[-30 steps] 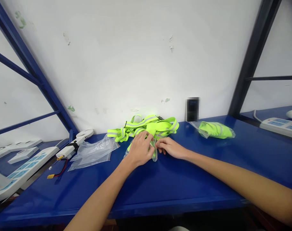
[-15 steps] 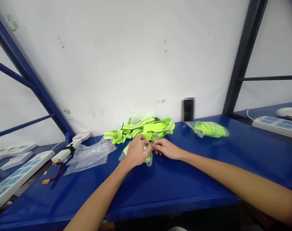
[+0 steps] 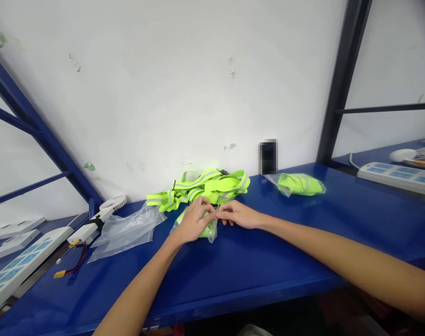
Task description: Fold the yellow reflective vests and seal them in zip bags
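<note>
- Plastic bag (image 3: 209, 232) with lime-green strap inside: lies on the blue table (image 3: 254, 266), partly covered by the left hand (image 3: 194, 220).
- Left hand: laid across the bag, thumb and fingers pinching its edge.
- Right hand (image 3: 242, 214): at the bag's 3 o'clock side, fingertips gripping the same edge.
- Strap pile (image 3: 216, 185): 12 o'clock, just beyond the bag.
- Loose clear bags (image 3: 124, 228): 9 o'clock.
- Second filled bag (image 3: 302, 185): 2 o'clock, well apart.
</note>
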`<state>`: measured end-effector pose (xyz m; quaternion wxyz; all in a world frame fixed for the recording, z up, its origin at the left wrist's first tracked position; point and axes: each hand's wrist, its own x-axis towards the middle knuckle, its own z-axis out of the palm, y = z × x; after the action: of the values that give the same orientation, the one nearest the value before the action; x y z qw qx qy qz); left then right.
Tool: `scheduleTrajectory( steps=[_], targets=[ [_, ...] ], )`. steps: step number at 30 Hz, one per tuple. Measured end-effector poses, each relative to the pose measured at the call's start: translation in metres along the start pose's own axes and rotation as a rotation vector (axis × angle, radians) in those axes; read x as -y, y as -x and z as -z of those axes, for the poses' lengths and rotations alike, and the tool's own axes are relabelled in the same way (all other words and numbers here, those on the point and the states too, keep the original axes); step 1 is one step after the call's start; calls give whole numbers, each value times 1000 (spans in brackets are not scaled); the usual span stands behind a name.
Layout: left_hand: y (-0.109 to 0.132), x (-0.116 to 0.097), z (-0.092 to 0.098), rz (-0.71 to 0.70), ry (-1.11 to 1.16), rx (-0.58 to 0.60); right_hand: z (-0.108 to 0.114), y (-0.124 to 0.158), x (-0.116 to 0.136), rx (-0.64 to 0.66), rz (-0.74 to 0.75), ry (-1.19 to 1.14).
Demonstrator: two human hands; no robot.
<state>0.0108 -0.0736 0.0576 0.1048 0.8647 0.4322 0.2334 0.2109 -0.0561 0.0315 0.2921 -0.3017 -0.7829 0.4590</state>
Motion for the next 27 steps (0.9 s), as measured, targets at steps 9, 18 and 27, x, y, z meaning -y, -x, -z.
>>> scheduleTrajectory(
  steps=[9, 18, 27],
  targets=[
    [1, -5, -8, -29, -25, -115, 7, -7, -10, 6, 45, 138],
    [-3, 4, -15, -21, 34, -243, 6, -2, -17, -296, 260, 545],
    [3, 18, 3, -29, -83, -127, -3, 7, -2, -79, 333, 701]
  ],
)
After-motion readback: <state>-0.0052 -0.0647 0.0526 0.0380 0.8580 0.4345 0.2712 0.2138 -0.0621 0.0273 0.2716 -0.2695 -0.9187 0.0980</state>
